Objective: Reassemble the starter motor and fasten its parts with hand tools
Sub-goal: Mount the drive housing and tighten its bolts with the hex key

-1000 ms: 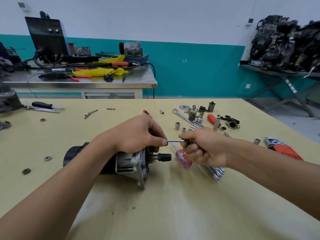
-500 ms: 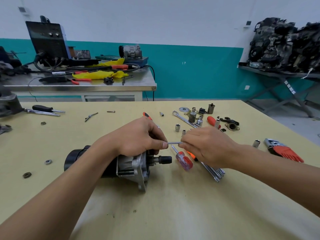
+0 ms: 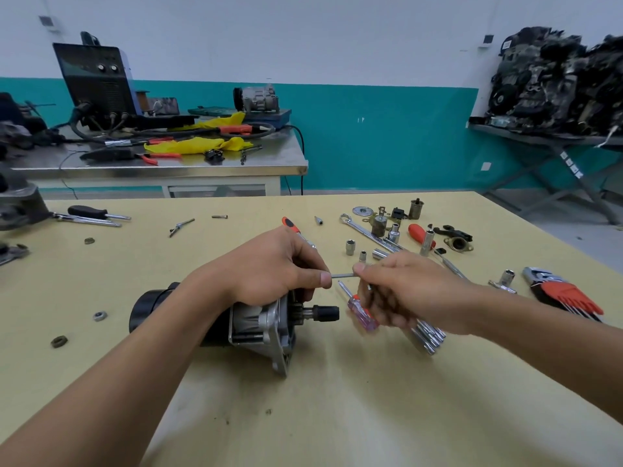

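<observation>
table (image 3: 337,416): yellow top, fills the lower frame; cluttered at mid right, so a dropped part could roll in among the lookalike bits and get lost.
starter motor (image 3: 256,321): lies on its side at centre left of the frame, black body to the left, silver nose housing and pinion shaft to the right. Round body, likely to roll if the palm lifts, which would throw off any hole alignment.
left hand (image 3: 269,267): rests over the top of the motor, thumb and forefinger clamped on the left end of the thin rod (image 3: 342,274). One hand doing two jobs, so steadying is probably weak.
right hand (image 3: 404,288): centre right, thumb and forefinger pinched on the rod's right end. Other fingers are motion-blurred; cannot tell how they lie.
hex key set (image 3: 566,294): right edge, red holder, well apart from the hands, no risk.
screwdriver (image 3: 359,310): clear and red handle, flat on the table just under the right hand, tip toward the rod. A knuckle could nudge it and send it rolling.
thin rod: held level between both hands, above the pinion shaft, not in the housing. Slim and smooth, could slip from the pinch or go in skewed and bind.
sockets (image 3: 350,247): upright, just behind the hands; easily knocked over.
</observation>
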Demonstrator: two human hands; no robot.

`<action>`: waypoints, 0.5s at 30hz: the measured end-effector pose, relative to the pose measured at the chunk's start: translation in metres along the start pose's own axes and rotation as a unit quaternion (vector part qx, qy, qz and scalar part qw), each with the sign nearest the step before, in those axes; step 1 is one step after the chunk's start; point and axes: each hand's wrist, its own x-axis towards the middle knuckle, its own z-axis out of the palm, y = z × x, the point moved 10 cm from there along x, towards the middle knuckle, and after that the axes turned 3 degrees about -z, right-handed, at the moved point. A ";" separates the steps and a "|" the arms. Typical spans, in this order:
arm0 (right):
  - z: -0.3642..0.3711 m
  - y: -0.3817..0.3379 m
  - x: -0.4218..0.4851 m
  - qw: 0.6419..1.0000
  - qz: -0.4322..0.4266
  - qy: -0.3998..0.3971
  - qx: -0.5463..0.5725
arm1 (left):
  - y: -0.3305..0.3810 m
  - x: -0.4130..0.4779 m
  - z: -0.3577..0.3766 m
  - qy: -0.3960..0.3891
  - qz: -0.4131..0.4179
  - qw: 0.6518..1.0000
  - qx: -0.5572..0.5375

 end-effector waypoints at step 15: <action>0.007 -0.067 -0.033 0.720 -0.502 0.117 -0.464 | 0.001 0.001 0.002 -0.004 0.008 1.000 -0.019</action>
